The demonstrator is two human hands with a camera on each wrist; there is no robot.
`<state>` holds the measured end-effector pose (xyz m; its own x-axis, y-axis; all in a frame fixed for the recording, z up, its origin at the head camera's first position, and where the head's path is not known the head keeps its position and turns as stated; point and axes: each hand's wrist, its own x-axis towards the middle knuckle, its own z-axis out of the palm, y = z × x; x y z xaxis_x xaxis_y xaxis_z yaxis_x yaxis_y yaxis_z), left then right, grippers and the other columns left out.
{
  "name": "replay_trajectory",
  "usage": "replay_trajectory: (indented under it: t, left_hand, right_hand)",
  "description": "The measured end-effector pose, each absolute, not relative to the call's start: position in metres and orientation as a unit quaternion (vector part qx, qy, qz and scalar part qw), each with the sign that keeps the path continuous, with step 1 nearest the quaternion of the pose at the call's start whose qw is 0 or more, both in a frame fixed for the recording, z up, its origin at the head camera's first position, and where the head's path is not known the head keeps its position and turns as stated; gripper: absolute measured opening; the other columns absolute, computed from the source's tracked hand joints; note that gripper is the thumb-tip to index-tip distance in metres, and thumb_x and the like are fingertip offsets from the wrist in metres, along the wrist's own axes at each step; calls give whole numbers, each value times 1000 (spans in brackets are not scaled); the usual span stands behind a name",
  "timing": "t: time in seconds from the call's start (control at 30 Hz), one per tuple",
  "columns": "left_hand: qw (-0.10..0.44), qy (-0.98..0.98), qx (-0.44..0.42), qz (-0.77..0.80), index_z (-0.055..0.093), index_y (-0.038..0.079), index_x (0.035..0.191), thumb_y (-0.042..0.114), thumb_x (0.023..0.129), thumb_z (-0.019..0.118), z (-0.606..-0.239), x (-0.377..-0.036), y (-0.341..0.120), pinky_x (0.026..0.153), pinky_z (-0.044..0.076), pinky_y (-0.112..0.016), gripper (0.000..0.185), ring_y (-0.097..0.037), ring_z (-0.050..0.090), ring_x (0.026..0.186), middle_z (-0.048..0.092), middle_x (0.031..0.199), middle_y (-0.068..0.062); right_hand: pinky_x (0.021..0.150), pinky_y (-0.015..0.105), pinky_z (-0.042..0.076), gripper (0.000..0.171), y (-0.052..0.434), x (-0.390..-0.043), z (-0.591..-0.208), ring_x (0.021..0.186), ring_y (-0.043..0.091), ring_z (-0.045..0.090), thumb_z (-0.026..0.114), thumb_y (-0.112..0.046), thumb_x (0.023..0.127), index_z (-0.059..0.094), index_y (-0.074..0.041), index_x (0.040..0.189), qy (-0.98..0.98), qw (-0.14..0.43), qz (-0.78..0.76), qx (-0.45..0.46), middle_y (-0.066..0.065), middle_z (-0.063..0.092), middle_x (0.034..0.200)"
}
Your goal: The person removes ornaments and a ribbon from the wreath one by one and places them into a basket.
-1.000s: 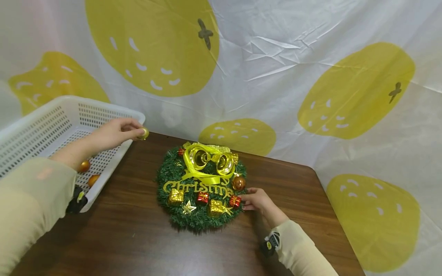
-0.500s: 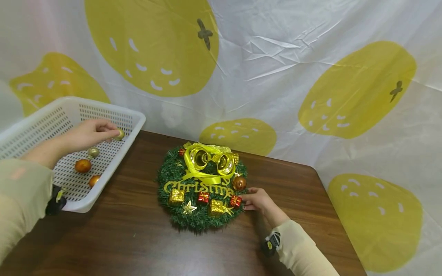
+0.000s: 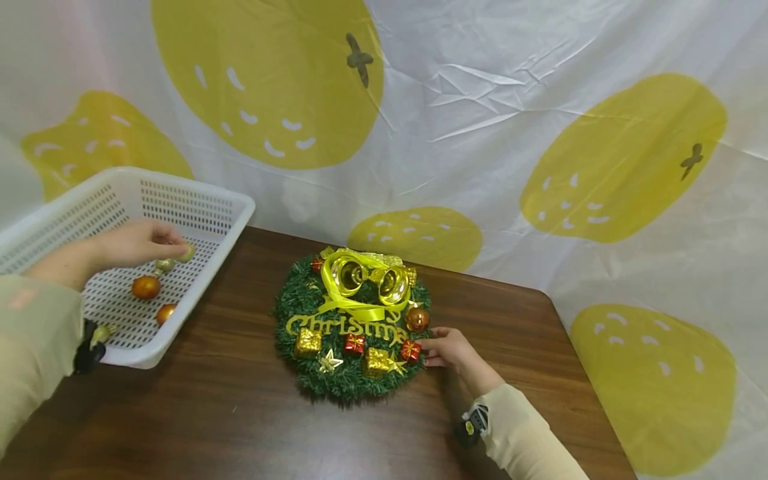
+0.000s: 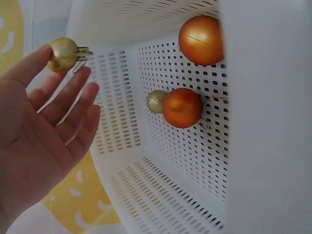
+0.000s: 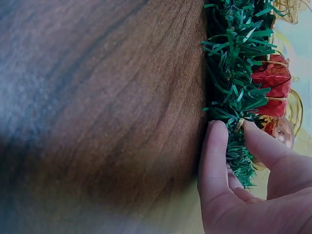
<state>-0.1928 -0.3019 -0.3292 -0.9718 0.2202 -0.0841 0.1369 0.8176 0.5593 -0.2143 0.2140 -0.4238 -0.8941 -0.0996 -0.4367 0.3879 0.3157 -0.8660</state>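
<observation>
My left hand [image 3: 132,244] is over the inside of the white plastic basket [image 3: 235,227], pinching a small gold bauble [image 4: 63,54] between thumb and fingertips; its cap and loop show in the left wrist view. Below lie two orange baubles [image 4: 183,107] and a glittery gold bauble [image 4: 156,101]. On the table, a green Christmas wreath [image 3: 345,390] bears gold bells [image 3: 393,285], a yellow ribbon, gold lettering and small gift boxes. My right hand [image 3: 451,350] grips the wreath's right edge beside a red gift box [image 5: 274,87], thumb and fingers round the greenery.
The brown wooden table [image 3: 252,413] extends in front of the wreath and to its right. Behind it hangs a white curtain [image 3: 480,153] with yellow fruit prints. The basket stands at the left.
My left hand has moved left and down from beyond the basket's right rim to inside it, still holding the gold bauble. My right hand and the wreath have stayed in place.
</observation>
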Motion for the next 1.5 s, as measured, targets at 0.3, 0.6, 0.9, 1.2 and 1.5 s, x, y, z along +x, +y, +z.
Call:
replay_trajectory:
  t: [0.3, 0.6, 0.9, 1.2, 1.5]
  left_hand:
    - [107, 952, 93, 270, 60, -7, 111, 31, 94, 55, -333, -188, -305, 84, 45, -55, 42, -41, 57, 100, 63, 106, -24]
    - [128, 952, 102, 257, 62, -7, 106, 27, 92, 57, -338, -186, -306, 84, 45, -56, 37, -45, 56, 101, 62, 108, -29]
    - [148, 953, 91, 250, 56, -13, 114, 27, 93, 55, -338, -188, -306, 87, 44, -58, 46, -51, 51, 106, 55, 115, -36]
    - [98, 951, 100, 277, 54, -8, 120, 30, 94, 53, -329, -194, -295, 87, 45, -56, 47, -44, 56, 105, 57, 118, -31]
    - [84, 937, 114, 319, 50, -1, 130, 39, 95, 51, -312, -199, -269, 91, 42, -57, 53, -43, 50, 116, 52, 129, -27]
  right_hand:
    - [51, 21, 54, 59, 214, -214, -422, 50, 6, 57, 58, 0, 88, 26, 16, 135, 787, 212, -573, 92, -1, 57, 60]
    - [52, 21, 54, 56, 214, -213, -422, 51, 6, 57, 58, 0, 88, 29, 15, 133, 788, 213, -571, 89, -1, 57, 61]
    - [51, 21, 54, 54, 214, -213, -422, 51, 6, 57, 58, 0, 88, 31, 15, 132, 788, 215, -570, 86, -1, 57, 61]
    - [52, 21, 54, 52, 215, -213, -423, 51, 7, 57, 58, 1, 88, 32, 15, 130, 783, 213, -578, 88, 0, 58, 62]
    - [52, 21, 54, 52, 214, -213, -423, 51, 7, 57, 58, 1, 88, 32, 15, 131, 782, 213, -579, 90, -1, 58, 62]
